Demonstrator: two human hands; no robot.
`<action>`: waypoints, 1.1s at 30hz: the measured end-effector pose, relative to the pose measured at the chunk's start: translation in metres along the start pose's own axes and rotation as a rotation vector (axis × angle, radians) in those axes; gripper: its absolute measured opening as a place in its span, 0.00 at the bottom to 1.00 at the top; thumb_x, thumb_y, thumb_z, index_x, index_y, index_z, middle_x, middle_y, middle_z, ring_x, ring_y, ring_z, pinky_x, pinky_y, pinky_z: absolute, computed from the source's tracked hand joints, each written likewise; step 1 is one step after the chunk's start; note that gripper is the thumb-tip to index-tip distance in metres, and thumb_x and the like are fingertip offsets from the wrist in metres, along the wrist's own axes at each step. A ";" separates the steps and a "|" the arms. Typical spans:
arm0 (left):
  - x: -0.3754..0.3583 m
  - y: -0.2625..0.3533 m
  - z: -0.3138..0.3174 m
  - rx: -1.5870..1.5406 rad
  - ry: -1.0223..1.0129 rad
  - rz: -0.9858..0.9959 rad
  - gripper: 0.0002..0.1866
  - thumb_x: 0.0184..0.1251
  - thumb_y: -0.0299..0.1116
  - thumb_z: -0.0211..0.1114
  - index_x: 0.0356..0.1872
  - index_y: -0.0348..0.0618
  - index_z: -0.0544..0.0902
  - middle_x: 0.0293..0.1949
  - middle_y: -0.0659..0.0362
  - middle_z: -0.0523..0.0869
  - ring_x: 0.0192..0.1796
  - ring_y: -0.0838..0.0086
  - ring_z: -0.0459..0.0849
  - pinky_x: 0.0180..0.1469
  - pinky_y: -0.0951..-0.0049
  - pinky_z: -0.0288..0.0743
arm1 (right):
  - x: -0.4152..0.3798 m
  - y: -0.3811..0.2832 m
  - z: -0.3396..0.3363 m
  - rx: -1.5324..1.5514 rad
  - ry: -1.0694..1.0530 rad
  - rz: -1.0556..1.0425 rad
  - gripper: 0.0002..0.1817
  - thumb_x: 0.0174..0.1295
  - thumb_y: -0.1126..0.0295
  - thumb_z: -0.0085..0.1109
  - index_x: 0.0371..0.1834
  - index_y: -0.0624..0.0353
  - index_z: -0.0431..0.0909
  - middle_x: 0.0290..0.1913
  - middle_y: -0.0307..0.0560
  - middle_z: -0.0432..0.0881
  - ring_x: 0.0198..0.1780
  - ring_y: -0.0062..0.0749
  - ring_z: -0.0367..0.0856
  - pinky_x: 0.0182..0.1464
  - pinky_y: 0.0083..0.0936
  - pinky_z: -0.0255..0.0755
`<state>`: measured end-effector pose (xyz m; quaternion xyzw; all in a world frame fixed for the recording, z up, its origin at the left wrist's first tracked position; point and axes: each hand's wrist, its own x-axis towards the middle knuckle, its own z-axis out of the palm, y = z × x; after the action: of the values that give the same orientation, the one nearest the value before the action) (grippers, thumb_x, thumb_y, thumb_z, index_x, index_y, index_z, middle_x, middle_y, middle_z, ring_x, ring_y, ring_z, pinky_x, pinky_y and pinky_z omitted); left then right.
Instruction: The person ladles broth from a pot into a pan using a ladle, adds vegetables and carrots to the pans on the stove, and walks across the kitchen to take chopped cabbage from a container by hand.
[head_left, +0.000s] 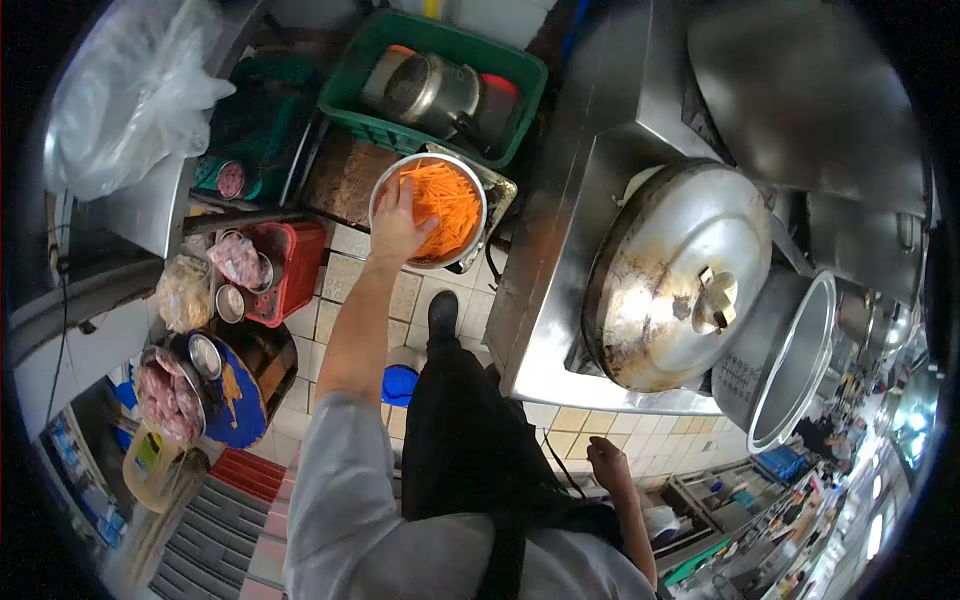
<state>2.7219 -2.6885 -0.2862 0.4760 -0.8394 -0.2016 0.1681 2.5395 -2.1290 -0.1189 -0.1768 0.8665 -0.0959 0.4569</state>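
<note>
Shredded carrots (452, 205) fill a round metal bowl (482, 225). My left hand (398, 222) reaches down at the bowl's near left side. Its fingers lie over the carrots, thumb apart from the others, and the hand looks open; the fingertips are partly lost among the shreds. The bowl stands on a low, stained stand (500, 190) in front of a green plastic crate (340, 115). Away to the right, my right hand (608, 465) hangs beside my body, fingers loosely curled, with nothing visible in it.
A metal pot (430, 92) lies in the crate. Right of it, a steel counter (560, 250) carries a large domed lid (680, 290) and a deep pan (790, 350). At left are a red basket (295, 270), bagged meat (238, 260) and a meat bowl (168, 395). Tiled floor (350, 280) lies below.
</note>
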 end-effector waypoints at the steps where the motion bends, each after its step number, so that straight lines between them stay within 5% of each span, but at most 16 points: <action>1: 0.004 -0.001 0.008 0.002 -0.012 0.009 0.33 0.64 0.39 0.70 0.67 0.39 0.71 0.67 0.45 0.75 0.65 0.48 0.75 0.62 0.54 0.76 | -0.002 0.006 0.003 0.011 -0.001 0.011 0.20 0.70 0.64 0.58 0.57 0.69 0.80 0.40 0.57 0.88 0.41 0.36 0.89 0.45 0.30 0.82; 3: 0.009 -0.006 0.020 0.060 -0.345 -0.088 0.39 0.61 0.44 0.72 0.72 0.42 0.68 0.70 0.45 0.72 0.68 0.49 0.72 0.68 0.55 0.71 | -0.008 0.008 0.005 -0.062 -0.086 0.092 0.20 0.72 0.60 0.55 0.58 0.65 0.79 0.50 0.63 0.86 0.51 0.52 0.87 0.54 0.39 0.80; 6: 0.006 -0.010 0.020 0.070 -0.571 -0.115 0.45 0.59 0.48 0.73 0.75 0.45 0.63 0.73 0.44 0.67 0.70 0.50 0.71 0.72 0.54 0.66 | -0.019 0.000 0.010 -0.024 -0.074 0.106 0.20 0.71 0.61 0.56 0.58 0.64 0.79 0.51 0.63 0.86 0.52 0.53 0.87 0.54 0.39 0.80; 12: -0.002 0.005 0.021 0.177 -0.147 0.039 0.35 0.66 0.45 0.68 0.71 0.46 0.68 0.66 0.47 0.75 0.65 0.49 0.75 0.66 0.53 0.72 | -0.006 -0.011 0.018 -0.004 -0.046 0.003 0.19 0.70 0.65 0.57 0.58 0.66 0.80 0.50 0.63 0.86 0.50 0.49 0.88 0.51 0.37 0.80; 15: 0.003 0.006 0.021 0.218 -0.374 0.025 0.30 0.69 0.42 0.64 0.70 0.45 0.69 0.58 0.51 0.78 0.61 0.56 0.78 0.59 0.53 0.77 | 0.001 -0.015 0.015 0.009 0.017 -0.037 0.19 0.70 0.65 0.58 0.57 0.67 0.79 0.45 0.62 0.87 0.44 0.44 0.88 0.47 0.35 0.80; 21: 0.002 -0.020 0.034 0.287 -0.266 0.133 0.18 0.67 0.37 0.61 0.56 0.44 0.75 0.46 0.53 0.82 0.50 0.56 0.84 0.48 0.58 0.83 | 0.015 -0.032 0.024 0.018 0.037 -0.096 0.17 0.70 0.68 0.58 0.56 0.67 0.80 0.45 0.63 0.87 0.48 0.43 0.88 0.48 0.33 0.80; 28: 0.029 -0.011 -0.009 0.101 -0.474 0.164 0.15 0.70 0.35 0.60 0.53 0.40 0.75 0.49 0.45 0.84 0.48 0.53 0.87 0.46 0.57 0.83 | 0.011 -0.051 0.040 0.095 -0.003 -0.039 0.18 0.70 0.67 0.59 0.57 0.68 0.80 0.48 0.60 0.87 0.48 0.42 0.88 0.49 0.32 0.81; 31: 0.043 -0.010 -0.017 0.030 -0.683 0.104 0.19 0.73 0.37 0.61 0.57 0.35 0.75 0.50 0.40 0.84 0.46 0.51 0.87 0.43 0.53 0.82 | 0.007 -0.051 0.046 0.102 0.017 -0.066 0.17 0.70 0.67 0.59 0.55 0.69 0.80 0.47 0.62 0.87 0.47 0.45 0.88 0.49 0.35 0.81; 33: 0.048 -0.005 -0.027 -0.344 -0.840 -0.408 0.21 0.74 0.39 0.62 0.59 0.34 0.76 0.50 0.43 0.85 0.48 0.57 0.87 0.42 0.56 0.82 | 0.003 -0.047 0.050 0.116 0.021 -0.034 0.17 0.70 0.68 0.59 0.55 0.69 0.80 0.47 0.62 0.87 0.47 0.45 0.88 0.49 0.36 0.81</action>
<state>2.7153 -2.7372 -0.2607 0.4738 -0.6789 -0.5402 -0.1513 2.5895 -2.1738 -0.1335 -0.1634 0.8610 -0.1556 0.4559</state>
